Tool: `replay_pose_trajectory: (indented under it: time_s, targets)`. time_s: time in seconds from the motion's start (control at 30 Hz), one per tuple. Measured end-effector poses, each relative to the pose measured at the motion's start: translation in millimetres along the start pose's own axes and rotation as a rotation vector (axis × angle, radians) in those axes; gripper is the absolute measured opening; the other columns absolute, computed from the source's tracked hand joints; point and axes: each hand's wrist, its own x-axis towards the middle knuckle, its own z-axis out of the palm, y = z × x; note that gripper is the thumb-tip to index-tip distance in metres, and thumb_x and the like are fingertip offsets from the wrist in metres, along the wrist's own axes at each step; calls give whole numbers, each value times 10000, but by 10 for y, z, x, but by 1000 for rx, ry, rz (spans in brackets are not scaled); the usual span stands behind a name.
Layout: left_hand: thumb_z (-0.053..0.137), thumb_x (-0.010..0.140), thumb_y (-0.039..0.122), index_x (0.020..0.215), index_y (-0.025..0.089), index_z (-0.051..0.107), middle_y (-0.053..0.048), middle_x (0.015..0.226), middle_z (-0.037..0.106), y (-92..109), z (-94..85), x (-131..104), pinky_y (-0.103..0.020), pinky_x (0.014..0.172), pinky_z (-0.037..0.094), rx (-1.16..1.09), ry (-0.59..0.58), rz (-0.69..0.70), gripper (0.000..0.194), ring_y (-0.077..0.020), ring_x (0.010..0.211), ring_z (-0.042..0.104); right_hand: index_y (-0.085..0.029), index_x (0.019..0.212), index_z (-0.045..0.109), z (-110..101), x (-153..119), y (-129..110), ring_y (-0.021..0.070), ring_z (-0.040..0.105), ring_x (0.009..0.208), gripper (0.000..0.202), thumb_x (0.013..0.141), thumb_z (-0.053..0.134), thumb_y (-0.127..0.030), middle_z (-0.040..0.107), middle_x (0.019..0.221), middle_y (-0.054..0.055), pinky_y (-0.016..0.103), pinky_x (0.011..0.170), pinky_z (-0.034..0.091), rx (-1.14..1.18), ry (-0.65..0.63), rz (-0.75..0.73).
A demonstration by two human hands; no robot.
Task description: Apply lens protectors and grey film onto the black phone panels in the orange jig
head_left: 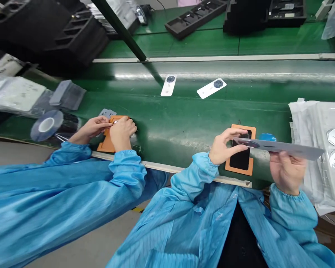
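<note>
A thin, flat phone back panel with a dark round camera area is held nearly edge-on between both my hands. My left hand pinches its camera end between thumb and fingers. Further right, my right hand grips the panel from below, its fingertips partly hidden. Beneath my left hand lies an orange fixture with a black phone-shaped piece in it. A small blue piece rests on the green surface behind the panel.
Two white phone back panels lie on the green belt. At left, a co-worker's hands work over another orange fixture. A tape roll stands beside them. Stacked clear trays are at right; a dark post slants overhead.
</note>
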Motion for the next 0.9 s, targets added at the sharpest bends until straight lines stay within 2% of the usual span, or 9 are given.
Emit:
replay_pose_trajectory:
  time_s: [0.07,0.13,0.23,0.33,0.47,0.6,0.73,0.83,0.9]
  targets:
    - [779,926,394,1039,176,763,-79,1007,795,205,159,-5,-298,881,619,-29,45,20,247,-179,920,765,-392,1146,771,28,-12,-5,273,728,1184,201,987,656,-347,796,1152,-13,602,1086,555,249,106,88]
    - [777,932,349,913,177,783,-56,884,785,365,270,-18,-271,786,610,15,89,110,174,-151,811,742,-414,1059,769,16,-34,22,207,752,1065,145,988,657,-356,800,1062,-55,497,1027,597,405,112,195]
    - [767,939,246,949,192,805,-55,928,791,490,308,-24,-252,806,610,96,128,277,67,-141,848,748,-426,957,747,-41,-58,42,129,738,927,116,983,659,-355,776,957,-102,363,943,612,534,143,288]
    - [721,965,192,1005,203,814,-58,961,790,495,243,-17,-224,815,601,153,93,323,102,-126,868,750,-392,915,737,-60,-47,-19,146,726,905,31,898,747,-369,751,921,-76,385,955,605,496,174,241]
    - [778,933,312,896,198,810,-59,872,789,409,202,-82,-256,764,599,52,76,206,125,-142,792,745,-330,869,740,65,-39,-128,170,709,799,235,705,908,-341,724,806,-53,413,901,613,338,137,56]
    - [884,781,536,696,167,711,-48,736,744,337,262,-104,-280,659,549,-136,127,-45,416,-150,680,695,-250,764,712,314,31,-159,165,674,697,241,683,936,-292,705,707,-34,367,758,598,165,115,36]
    - [881,748,596,749,162,659,-22,752,709,232,178,407,-261,659,518,-248,150,-206,488,-131,697,657,-239,780,707,562,690,-159,198,691,802,321,626,960,-361,740,828,-13,410,824,592,52,267,27]
    - [927,717,460,1058,189,685,-65,1083,752,15,-96,1097,-299,853,571,-205,86,-70,499,-211,1035,719,-324,882,710,667,1471,-116,246,675,1074,425,579,963,-481,777,1014,-18,453,957,566,103,210,83]
    - [917,726,354,1255,197,625,-103,1307,699,-185,-350,1509,-329,968,563,-2,96,-69,624,-252,1243,661,-356,863,662,656,1791,-59,244,630,1147,506,532,935,-625,781,1028,-39,439,958,546,119,178,274]
